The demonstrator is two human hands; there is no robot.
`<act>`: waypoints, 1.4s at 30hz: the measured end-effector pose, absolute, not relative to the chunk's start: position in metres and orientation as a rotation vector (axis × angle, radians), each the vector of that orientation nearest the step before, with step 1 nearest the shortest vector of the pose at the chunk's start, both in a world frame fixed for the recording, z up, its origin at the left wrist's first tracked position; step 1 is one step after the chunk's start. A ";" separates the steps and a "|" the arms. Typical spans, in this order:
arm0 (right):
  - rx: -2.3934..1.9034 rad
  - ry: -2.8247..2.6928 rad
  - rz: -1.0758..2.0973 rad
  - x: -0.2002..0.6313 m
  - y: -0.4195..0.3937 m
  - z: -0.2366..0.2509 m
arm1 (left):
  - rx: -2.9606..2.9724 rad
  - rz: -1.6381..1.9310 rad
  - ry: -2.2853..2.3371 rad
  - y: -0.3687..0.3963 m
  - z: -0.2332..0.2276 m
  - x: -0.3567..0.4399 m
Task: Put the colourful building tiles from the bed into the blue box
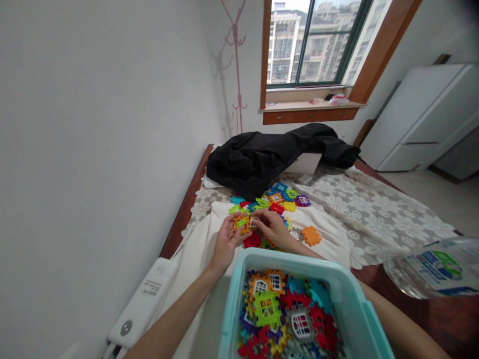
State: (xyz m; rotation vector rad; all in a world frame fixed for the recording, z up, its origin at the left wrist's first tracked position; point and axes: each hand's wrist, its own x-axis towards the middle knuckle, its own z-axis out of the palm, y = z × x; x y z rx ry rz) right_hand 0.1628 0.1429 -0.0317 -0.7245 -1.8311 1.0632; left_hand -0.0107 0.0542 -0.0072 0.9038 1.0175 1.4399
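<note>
Over the cloth beyond the bin, my left hand point(226, 240) grips an orange interlocking block point(245, 230) with a hollow middle, and green shows through it. My right hand point(275, 228) is bent close on the right side, its fingers pinching a small white window insert point(254, 222) against the orange piece. Whether the insert sits in the block's opening cannot be made out. Just beneath the hands lies a red block point(252, 240). An orange square block point(311, 236) rests on the cloth to the right of my right wrist.
A turquoise bin point(355, 299) holding many coloured blocks stands between my forearms. More blocks point(277, 198) lie heaped beyond my hands, before a black garment point(258, 157). A large clear bottle point(437, 267) is at the right, a white boxy device point(144, 301) at the left wall.
</note>
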 end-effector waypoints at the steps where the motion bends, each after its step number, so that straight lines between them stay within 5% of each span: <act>1: -0.716 -1.834 1.078 0.163 0.143 -0.032 | 0.913 1.447 1.018 0.054 -0.008 -0.011; 42: -0.673 -1.773 1.354 0.160 0.140 -0.025 | 1.148 1.400 0.999 0.056 -0.009 -0.008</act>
